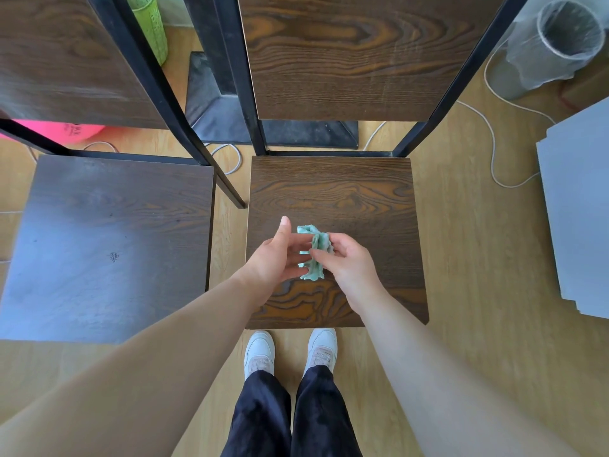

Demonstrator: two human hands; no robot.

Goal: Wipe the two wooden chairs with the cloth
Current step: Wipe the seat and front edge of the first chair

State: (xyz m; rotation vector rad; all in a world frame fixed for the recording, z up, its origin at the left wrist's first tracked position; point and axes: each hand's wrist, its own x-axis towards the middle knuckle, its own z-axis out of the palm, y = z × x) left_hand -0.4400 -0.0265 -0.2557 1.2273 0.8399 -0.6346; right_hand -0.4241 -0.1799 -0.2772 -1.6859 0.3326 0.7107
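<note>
I bunch the small crumpled green cloth between both hands: right hand pinching it, left hand half open beside it, above the right dark wooden chair seat's middle. Next, I judge, press down and wipe.

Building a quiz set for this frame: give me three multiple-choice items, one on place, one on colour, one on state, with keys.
1. The cloth is over which chair?
A. left chair
B. right chair
C. neither; it lies on the floor

2. What colour is the cloth?
A. pale green
B. red
C. white

3. How is the cloth held?
A. spread flat on the seat
B. bunched in the right hand
C. draped over a backrest

Key:
1 B: it hangs above the right chair.
2 A: plainly pale green.
3 B: the right hand pinches it crumpled, while the left hand is open beside it.
</note>
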